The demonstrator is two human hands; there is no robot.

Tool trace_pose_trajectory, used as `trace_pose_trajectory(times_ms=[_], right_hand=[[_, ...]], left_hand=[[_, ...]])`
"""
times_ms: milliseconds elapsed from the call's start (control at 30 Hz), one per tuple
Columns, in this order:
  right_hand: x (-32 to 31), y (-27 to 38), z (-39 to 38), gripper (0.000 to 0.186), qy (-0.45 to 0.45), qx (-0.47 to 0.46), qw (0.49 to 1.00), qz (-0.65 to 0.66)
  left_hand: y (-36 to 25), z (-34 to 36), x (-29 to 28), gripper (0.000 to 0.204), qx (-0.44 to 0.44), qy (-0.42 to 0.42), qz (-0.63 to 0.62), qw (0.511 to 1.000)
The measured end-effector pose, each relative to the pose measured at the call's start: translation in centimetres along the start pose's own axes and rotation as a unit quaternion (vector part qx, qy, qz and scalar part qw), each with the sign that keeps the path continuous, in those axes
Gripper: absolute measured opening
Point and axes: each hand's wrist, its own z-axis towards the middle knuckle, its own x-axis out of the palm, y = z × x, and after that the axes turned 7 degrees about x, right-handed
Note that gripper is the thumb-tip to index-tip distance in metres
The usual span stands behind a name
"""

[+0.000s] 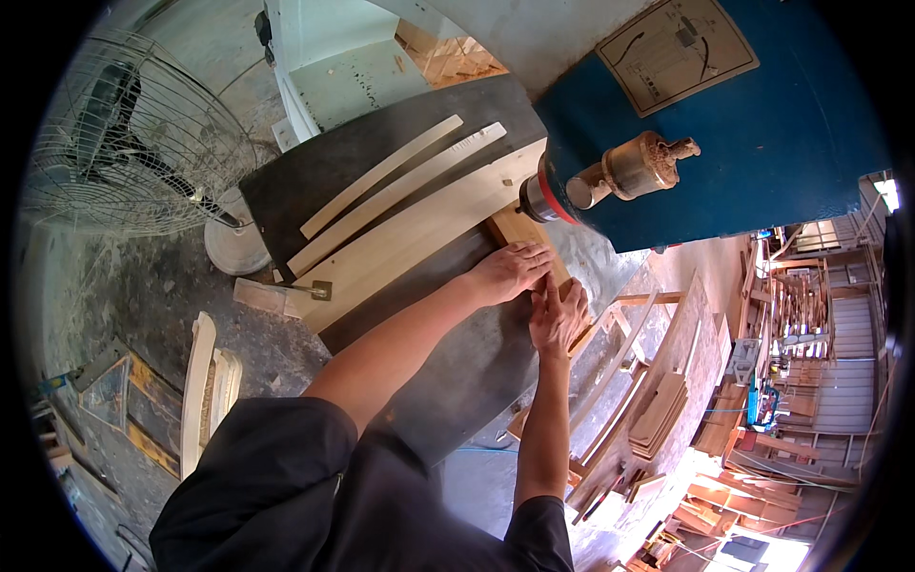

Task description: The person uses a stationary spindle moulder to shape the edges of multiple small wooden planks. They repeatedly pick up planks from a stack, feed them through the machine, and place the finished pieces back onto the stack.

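Observation:
Both hands rest on a short wooden block (519, 226) that lies on the dark machine table, its far end close to a black, red-ringed cylindrical part of the machine (541, 200). My left hand (515, 273) is curled over the block's left side, fingers bent onto its top. Against its near right end, my right hand (559, 316) grips the edge with the index finger pointing forward. The two hands touch, and much of the block is hidden under them. Left of it lies a wide pale board (410, 238) with a curved edge.
Two thin curved wooden strips (381, 176) lie beyond the board on the table (419, 357). A blue machine housing (724, 143) carries a dusty metal fitting (640, 164). A wire-caged fan (133, 133) stands left. To the right, a bench (620, 477) bears stacked wooden pieces (658, 415).

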Motion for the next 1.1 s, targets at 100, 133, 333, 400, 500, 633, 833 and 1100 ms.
trace_pose_trajectory(times_ms=[100, 133, 333, 400, 500, 633, 833, 1100], right_hand=[[0.0, 0.0, 0.1, 0.057, -0.001, 0.0, 1.0, -0.001], [0.0, -0.1, 0.2, 0.057, -0.003, 0.0, 1.0, -0.002], [0.3, -0.6, 0.5, 0.058, 0.002, 0.005, 1.0, -0.001], [0.3, -0.8, 0.6, 0.057, 0.002, 0.006, 1.0, -0.001], [0.4, -1.0, 0.8, 0.058, 0.003, 0.006, 1.0, -0.001], [0.5, -1.1, 1.2, 0.058, 0.01, 0.008, 1.0, -0.006], [0.6, -1.4, 1.4, 0.056, 0.011, 0.009, 1.0, -0.013], [0.8, -1.8, 1.5, 0.056, 0.006, 0.005, 1.0, -0.014]], left_hand=[[0.1, 0.1, 0.3, 0.047, 0.0, -0.002, 0.002, 1.0], [0.2, 0.1, 0.4, 0.047, 0.0, -0.003, 0.002, 1.0], [0.5, 0.5, 0.8, 0.047, -0.002, 0.001, 0.001, 1.0], [0.5, 0.7, 1.0, 0.047, -0.001, 0.001, 0.001, 1.0], [0.7, 1.0, 1.1, 0.047, 0.001, 0.004, 0.0, 1.0], [0.9, 1.1, 1.0, 0.047, -0.002, -0.006, -0.016, 1.0], [1.1, 1.5, 1.3, 0.047, -0.001, -0.008, -0.021, 1.0], [1.1, 1.7, 1.5, 0.048, -0.001, -0.001, -0.015, 1.0]])
